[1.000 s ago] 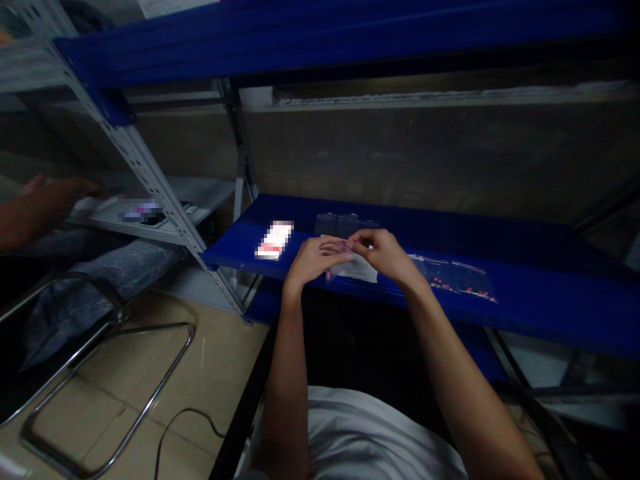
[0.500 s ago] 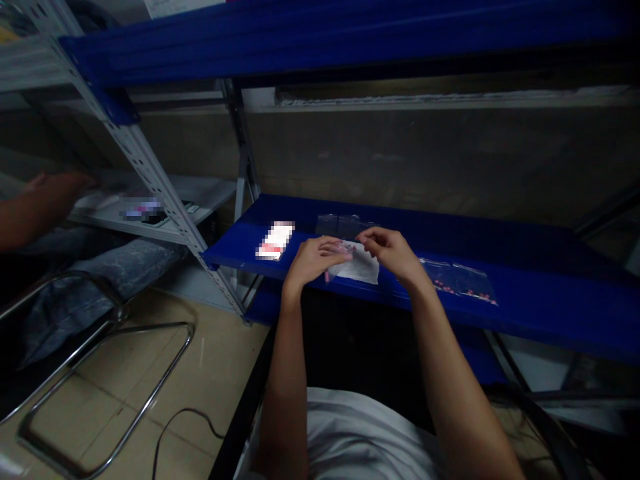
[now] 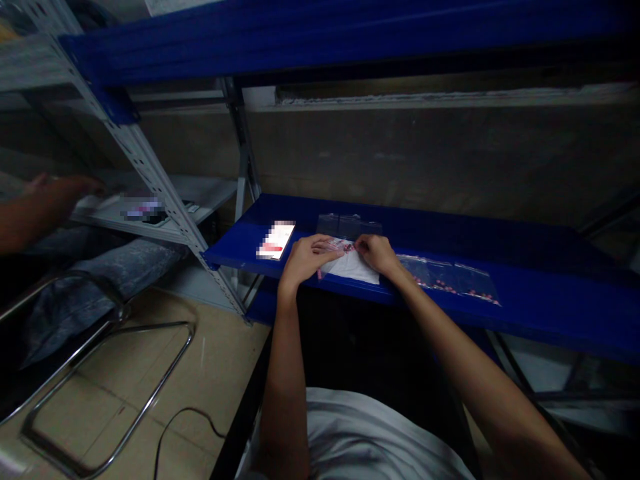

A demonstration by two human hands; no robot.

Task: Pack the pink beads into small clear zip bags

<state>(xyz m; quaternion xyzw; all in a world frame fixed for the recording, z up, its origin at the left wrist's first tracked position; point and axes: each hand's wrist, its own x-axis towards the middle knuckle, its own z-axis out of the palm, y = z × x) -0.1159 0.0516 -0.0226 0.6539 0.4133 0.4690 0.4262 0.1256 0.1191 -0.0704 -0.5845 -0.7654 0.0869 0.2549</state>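
Observation:
My left hand (image 3: 306, 259) is closed on a small clear plastic bag (image 3: 323, 272) with a bit of pink at its lower end. Under it lies a white cloth (image 3: 357, 268), and small pink and dark beads (image 3: 349, 247) sit at the cloth's upper part between my hands. My right hand (image 3: 376, 252) has its fingertips pinched together at these beads; what they hold is too small to see. To the right of it lie several clear zip bags (image 3: 473, 283) with small pink pieces inside. Flat clear bags (image 3: 349, 225) without visible contents lie behind my hands.
The blue shelf (image 3: 540, 293) carries a lit phone (image 3: 277, 240) at left. A perforated metal post (image 3: 150, 170) separates it from a grey shelf (image 3: 210, 189), where another person's arm (image 3: 45, 207) reaches in. A blue beam (image 3: 350, 40) crosses above. A metal chair frame (image 3: 107, 400) stands at left.
My right hand has moved left and down onto the beads by the cloth. My left hand has shifted slightly left. More of the bags at right and behind now shows.

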